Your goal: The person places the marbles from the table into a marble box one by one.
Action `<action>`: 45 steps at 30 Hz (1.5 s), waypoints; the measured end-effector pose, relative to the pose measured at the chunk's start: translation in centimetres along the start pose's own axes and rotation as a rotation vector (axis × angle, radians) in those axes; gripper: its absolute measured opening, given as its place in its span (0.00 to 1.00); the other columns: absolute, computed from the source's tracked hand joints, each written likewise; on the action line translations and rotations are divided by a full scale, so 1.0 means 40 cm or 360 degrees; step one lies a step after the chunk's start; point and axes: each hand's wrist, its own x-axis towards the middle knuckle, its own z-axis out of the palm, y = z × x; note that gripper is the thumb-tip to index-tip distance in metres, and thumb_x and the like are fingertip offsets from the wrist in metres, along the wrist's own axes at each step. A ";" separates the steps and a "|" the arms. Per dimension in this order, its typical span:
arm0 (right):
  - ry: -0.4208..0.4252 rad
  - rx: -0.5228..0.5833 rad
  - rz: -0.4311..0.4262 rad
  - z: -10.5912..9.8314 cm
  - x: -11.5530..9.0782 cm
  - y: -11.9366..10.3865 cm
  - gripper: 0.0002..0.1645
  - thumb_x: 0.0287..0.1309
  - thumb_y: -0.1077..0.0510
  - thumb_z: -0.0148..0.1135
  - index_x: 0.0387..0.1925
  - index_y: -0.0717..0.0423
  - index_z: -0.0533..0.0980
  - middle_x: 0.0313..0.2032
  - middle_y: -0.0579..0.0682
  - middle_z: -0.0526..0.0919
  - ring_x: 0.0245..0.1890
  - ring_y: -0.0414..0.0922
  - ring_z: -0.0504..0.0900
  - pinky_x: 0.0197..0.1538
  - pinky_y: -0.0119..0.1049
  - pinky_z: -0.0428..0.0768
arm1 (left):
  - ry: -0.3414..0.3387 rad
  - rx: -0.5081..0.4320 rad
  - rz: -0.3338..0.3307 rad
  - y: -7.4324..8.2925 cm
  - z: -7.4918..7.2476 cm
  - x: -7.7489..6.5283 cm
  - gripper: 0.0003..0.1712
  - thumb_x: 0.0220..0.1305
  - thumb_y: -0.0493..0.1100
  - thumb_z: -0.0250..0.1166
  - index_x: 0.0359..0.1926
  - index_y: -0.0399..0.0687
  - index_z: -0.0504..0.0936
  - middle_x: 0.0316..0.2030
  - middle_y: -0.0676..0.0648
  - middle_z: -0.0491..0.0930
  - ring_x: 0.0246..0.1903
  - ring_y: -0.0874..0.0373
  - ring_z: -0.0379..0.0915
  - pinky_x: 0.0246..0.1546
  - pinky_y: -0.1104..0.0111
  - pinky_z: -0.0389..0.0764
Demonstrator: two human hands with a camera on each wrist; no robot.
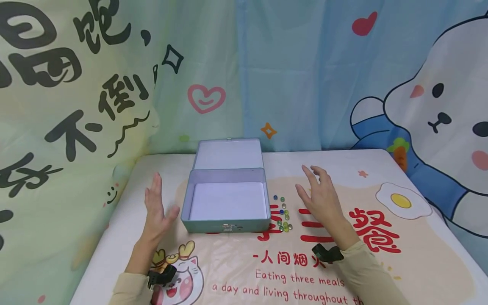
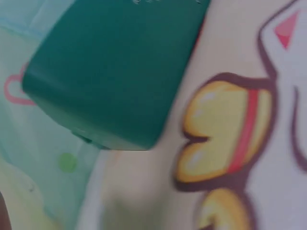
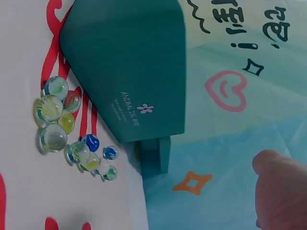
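Observation:
A green metal box (image 1: 213,227) stands on the table with its hinged lid (image 1: 230,154) raised at the back. Its white inside shows nothing lying in it. Beside the box's right wall is a loose cluster of glass marbles (image 3: 51,108), some clear, some blue, some yellow-green. My left hand (image 1: 154,214) is held up left of the box, fingers extended, apart from it. To the right of the marbles my right hand (image 1: 322,201) hovers with loosely bent fingers and holds nothing. In the right wrist view only part of that hand (image 3: 280,194) shows, at the right edge.
A printed cloth (image 1: 236,258) with red lettering, a cartoon cat and a fried egg covers the table. Behind it hangs a patterned curtain (image 1: 282,76). Each wrist wears a black camera mount, with the right one (image 1: 327,253) below the right hand.

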 end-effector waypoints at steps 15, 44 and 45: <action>-0.0170 0.0069 -0.0065 0.076 0.098 -0.021 0.32 0.62 0.47 0.59 0.66 0.50 0.66 0.59 0.59 0.69 0.60 0.56 0.68 0.63 0.54 0.69 | -0.0071 -0.0166 0.0046 -0.025 0.052 -0.051 0.57 0.62 0.75 0.44 0.71 0.31 0.49 0.73 0.34 0.46 0.74 0.51 0.39 0.69 0.45 0.31; -0.0980 0.0355 0.0271 0.105 0.119 0.011 0.14 0.58 0.55 0.65 0.46 0.55 0.82 0.37 0.50 0.82 0.36 0.44 0.76 0.48 0.40 0.80 | -0.0293 -0.0215 -0.0044 -0.039 0.058 -0.084 0.63 0.57 0.77 0.48 0.72 0.32 0.43 0.73 0.31 0.39 0.75 0.49 0.31 0.70 0.46 0.31; -0.0998 0.0348 0.0275 0.107 0.120 0.009 0.14 0.57 0.55 0.66 0.45 0.55 0.82 0.37 0.49 0.82 0.36 0.44 0.76 0.47 0.39 0.80 | -0.0301 -0.0218 -0.0050 -0.040 0.060 -0.086 0.63 0.57 0.77 0.49 0.73 0.32 0.43 0.73 0.32 0.39 0.75 0.48 0.31 0.71 0.47 0.31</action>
